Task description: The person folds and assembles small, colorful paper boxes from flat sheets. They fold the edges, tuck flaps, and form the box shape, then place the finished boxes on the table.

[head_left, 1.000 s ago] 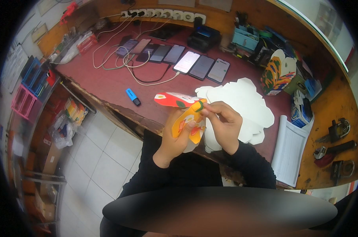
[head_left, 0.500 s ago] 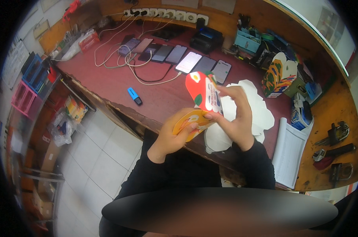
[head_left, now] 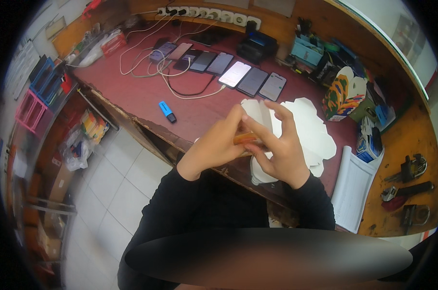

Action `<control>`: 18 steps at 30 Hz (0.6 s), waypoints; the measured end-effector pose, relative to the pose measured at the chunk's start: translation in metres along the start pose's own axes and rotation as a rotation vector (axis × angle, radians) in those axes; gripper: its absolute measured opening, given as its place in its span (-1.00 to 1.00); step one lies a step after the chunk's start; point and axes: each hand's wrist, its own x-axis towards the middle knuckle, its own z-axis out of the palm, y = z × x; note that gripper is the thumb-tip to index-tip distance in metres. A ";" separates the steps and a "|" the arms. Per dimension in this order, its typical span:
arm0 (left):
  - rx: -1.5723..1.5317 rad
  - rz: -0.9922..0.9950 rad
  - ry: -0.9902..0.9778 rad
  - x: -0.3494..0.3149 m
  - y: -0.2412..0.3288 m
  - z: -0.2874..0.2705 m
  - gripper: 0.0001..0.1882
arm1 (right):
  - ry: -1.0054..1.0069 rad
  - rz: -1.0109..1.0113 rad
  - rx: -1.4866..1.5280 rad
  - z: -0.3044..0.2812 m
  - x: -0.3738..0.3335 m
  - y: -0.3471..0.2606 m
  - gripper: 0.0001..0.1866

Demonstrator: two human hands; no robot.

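Both my hands hold a flat cardboard box blank (head_left: pixel 254 116), white on the side facing me with an orange printed edge showing between the fingers. My left hand (head_left: pixel 218 147) grips it from the left, thumb up along the card. My right hand (head_left: pixel 280 147) pinches it from the right with the fingers spread over the folds. The hands are above the front edge of the dark red desk (head_left: pixel 132 94), over a stack of white die-cut blanks (head_left: pixel 310 130).
A blue marker (head_left: pixel 167 111) lies on the desk to the left. A row of several phones (head_left: pixel 219 67) on cables lies behind. A folded colourful box (head_left: pixel 342 94) stands at right, with a white paper sheet (head_left: pixel 352 186), tools (head_left: pixel 407 186) and a tiled floor (head_left: pixel 108 183) below left.
The printed orange-red blank was held flat, then raised upright; now it is turned with its white side toward me and both hands are closed in around it.
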 end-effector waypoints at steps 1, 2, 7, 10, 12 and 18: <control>-0.086 -0.050 -0.009 0.000 -0.002 0.000 -0.54 | -0.012 0.033 0.019 -0.001 0.001 0.002 -0.69; -0.257 -0.109 -0.026 -0.002 -0.003 -0.001 -0.45 | -0.023 0.068 0.038 -0.003 0.002 0.005 -0.70; -0.490 0.221 0.043 -0.023 -0.006 -0.032 -0.25 | -0.020 0.305 0.339 -0.018 0.006 0.033 -0.75; 0.237 0.397 -0.038 -0.036 -0.002 -0.052 -0.39 | 0.057 0.420 0.487 -0.019 0.006 0.034 -0.76; 0.404 0.364 -0.013 -0.040 0.000 -0.043 -0.69 | 0.003 0.332 0.369 -0.022 0.004 0.028 -0.77; 0.726 0.524 -0.018 -0.036 0.022 -0.034 -0.85 | -0.498 0.197 0.216 -0.051 0.005 0.017 -0.62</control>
